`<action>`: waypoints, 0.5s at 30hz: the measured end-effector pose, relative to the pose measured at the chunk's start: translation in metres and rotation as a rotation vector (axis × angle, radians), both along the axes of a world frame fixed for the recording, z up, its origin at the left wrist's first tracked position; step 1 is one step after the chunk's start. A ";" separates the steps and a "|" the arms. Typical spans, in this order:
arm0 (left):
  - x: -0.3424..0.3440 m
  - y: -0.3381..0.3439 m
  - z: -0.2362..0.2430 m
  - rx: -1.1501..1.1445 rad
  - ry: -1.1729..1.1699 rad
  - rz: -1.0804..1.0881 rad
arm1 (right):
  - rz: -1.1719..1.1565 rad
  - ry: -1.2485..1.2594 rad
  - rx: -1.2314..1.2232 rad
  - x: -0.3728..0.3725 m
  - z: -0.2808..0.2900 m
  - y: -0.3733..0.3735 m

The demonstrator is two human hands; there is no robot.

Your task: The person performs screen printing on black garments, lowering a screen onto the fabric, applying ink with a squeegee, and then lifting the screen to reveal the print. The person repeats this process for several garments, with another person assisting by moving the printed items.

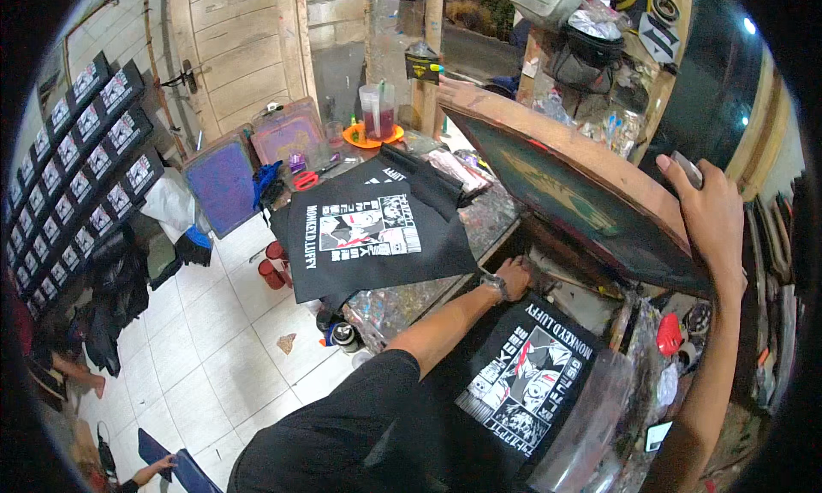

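My right hand (706, 193) grips the near end of a raised, tilted screen-printing frame (599, 142). The frame has a thick wooden edge and dark mesh with a yellowish-green stencil. Below it lies a black cloth piece (462, 356) with a white and red cartoon print, upside down to me. My left hand (514, 279) reaches across to the far edge of this cloth, fingers curled down and closed at it; the fingertips are partly hidden. To the left, another printed black cloth (368, 227) lies on top of more black cloth on the stained table.
Red-handled scissors (305, 180), an orange plate (372, 135) and a pitcher of reddish liquid (378, 116) stand at the back. Two screens (218, 180) lean left of the table. Printed black pieces (81, 185) hang in rows far left. Another person's hand (154, 469) shows lower left.
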State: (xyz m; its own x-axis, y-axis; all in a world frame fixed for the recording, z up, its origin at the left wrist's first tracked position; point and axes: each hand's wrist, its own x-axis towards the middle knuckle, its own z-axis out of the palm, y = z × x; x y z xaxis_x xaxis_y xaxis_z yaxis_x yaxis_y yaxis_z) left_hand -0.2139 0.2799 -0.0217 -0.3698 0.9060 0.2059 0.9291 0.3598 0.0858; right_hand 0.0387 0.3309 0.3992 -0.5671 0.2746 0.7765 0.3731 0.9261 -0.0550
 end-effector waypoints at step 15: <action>0.012 -0.313 0.147 0.795 -0.761 0.570 | 0.003 -0.047 -0.054 -0.038 0.028 0.065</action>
State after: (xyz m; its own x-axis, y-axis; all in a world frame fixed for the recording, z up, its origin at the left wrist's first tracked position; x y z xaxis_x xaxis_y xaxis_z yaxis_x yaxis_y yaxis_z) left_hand -0.2016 -0.0331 0.1256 -0.9362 0.2989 0.1849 0.2754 0.2970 0.9143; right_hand 0.0012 0.3963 0.4274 -0.6039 0.3132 0.7330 0.3734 0.9236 -0.0869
